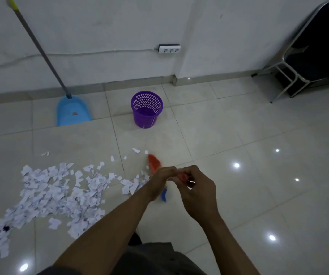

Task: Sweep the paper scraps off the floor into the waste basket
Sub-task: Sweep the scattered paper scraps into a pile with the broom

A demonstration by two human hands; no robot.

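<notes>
Head view: the floor (pixel 239 135) holds a wide spread of paper scraps (pixel 50 191) at left, seemingly unswept. The blue dustpan (pixel 72 112) and the waste basket (pixel 145 118), which looks empty, stand near the wall. Left hand (pixel 159 181) and right hand (pixel 197 191) grip a blurred orange handle (pixel 154 162).

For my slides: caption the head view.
Left hand and right hand grip a broom beside paper scraps; purple waste basket and blue dustpan stand near the wall.
</notes>
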